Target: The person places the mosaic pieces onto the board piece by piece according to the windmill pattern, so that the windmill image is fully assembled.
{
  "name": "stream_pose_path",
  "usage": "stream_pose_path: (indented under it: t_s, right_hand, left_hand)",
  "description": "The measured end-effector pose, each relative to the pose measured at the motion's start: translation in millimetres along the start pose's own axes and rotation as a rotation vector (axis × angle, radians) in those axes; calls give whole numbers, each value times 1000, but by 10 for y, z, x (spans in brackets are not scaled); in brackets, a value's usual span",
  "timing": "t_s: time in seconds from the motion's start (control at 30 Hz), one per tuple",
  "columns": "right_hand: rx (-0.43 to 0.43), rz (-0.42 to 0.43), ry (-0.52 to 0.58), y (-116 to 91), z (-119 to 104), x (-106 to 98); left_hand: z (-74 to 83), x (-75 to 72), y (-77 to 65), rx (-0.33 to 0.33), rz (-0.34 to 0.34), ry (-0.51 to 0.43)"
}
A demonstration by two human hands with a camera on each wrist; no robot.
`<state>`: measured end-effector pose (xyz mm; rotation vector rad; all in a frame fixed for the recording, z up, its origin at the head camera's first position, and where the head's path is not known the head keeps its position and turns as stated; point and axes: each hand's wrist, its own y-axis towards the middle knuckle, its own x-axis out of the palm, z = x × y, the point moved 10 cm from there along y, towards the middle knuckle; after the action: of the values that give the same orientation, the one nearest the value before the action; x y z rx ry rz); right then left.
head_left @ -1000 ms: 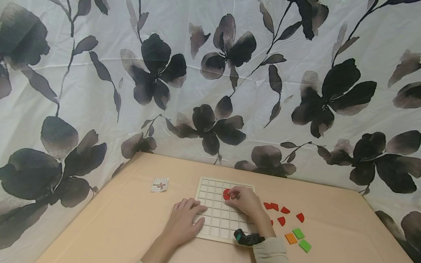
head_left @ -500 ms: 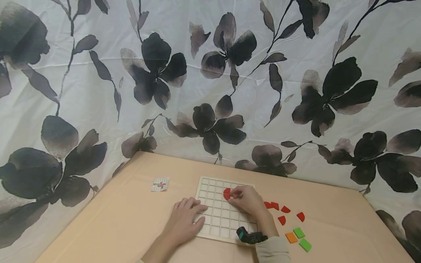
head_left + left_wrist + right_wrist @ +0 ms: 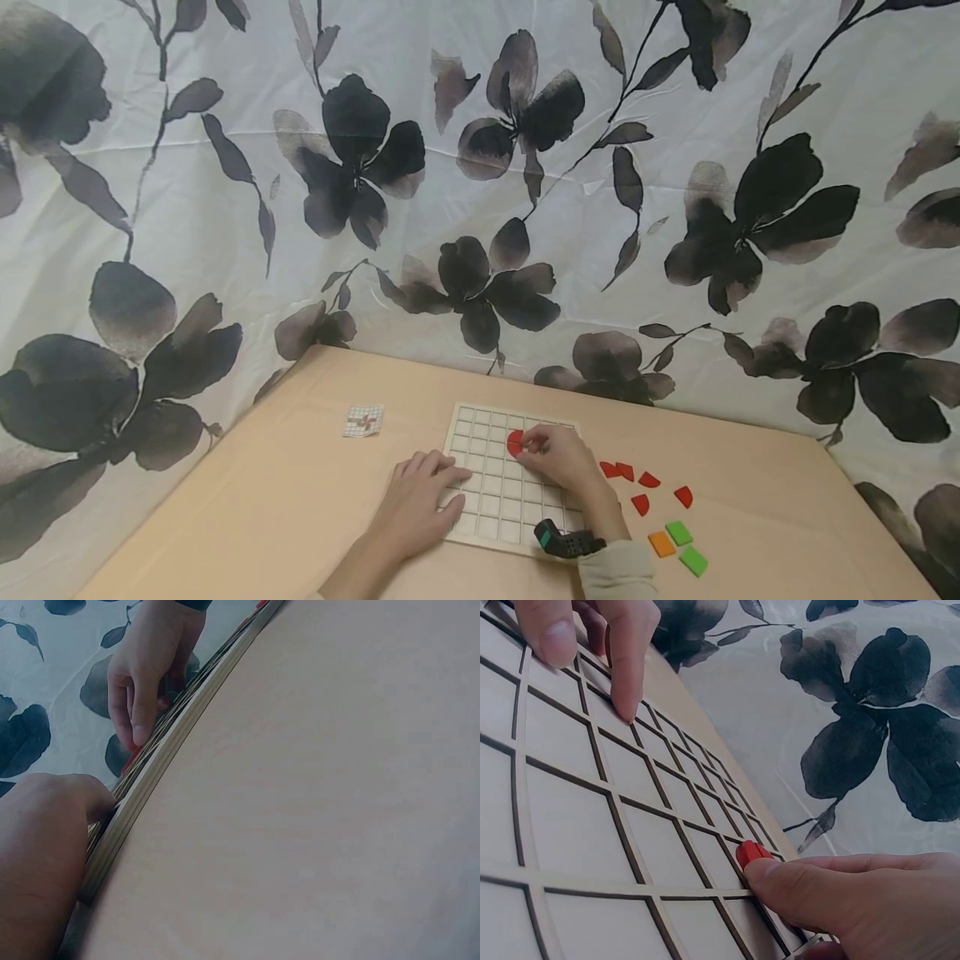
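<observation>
Head cam fwd/down, wrist cams close

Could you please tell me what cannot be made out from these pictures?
Card, head view: the details of its pattern are too small to read.
Board, head view: the right hand hides the cells beneath it.
Red pieces at that hand, right wrist view: its thumb covers part of them, so whether one is gripped is unclear.
Left forearm, head view: the bottom edge cuts it off.

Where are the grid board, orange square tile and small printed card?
Grid board point(image 3: 513, 488), head view: bare cell near its middle.
Orange square tile point(image 3: 662, 545), head view: its top face.
Small printed card point(image 3: 363, 422), head view: its reddish pattern.
</observation>
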<state>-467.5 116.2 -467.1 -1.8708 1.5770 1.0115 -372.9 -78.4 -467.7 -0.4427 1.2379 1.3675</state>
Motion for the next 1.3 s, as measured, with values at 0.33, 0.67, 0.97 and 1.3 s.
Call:
stream_pose_path:
  t_s: [0.33, 0.67, 0.97, 1.3]
  right_hand:
    - [-7, -18, 10, -16, 12, -42]
    - [115, 55, 61, -163, 367, -523]
    - [377, 57, 147, -602, 1129, -1007]
    - [386, 164, 150, -762, 1343, -1132]
  left_hand:
    - [11, 16, -1, 4, 20, 3]
    - [61, 22, 1, 10, 34, -19]
    - [34, -2, -10, 2, 34, 15]
    - [-12, -14, -14, -4, 34, 10]
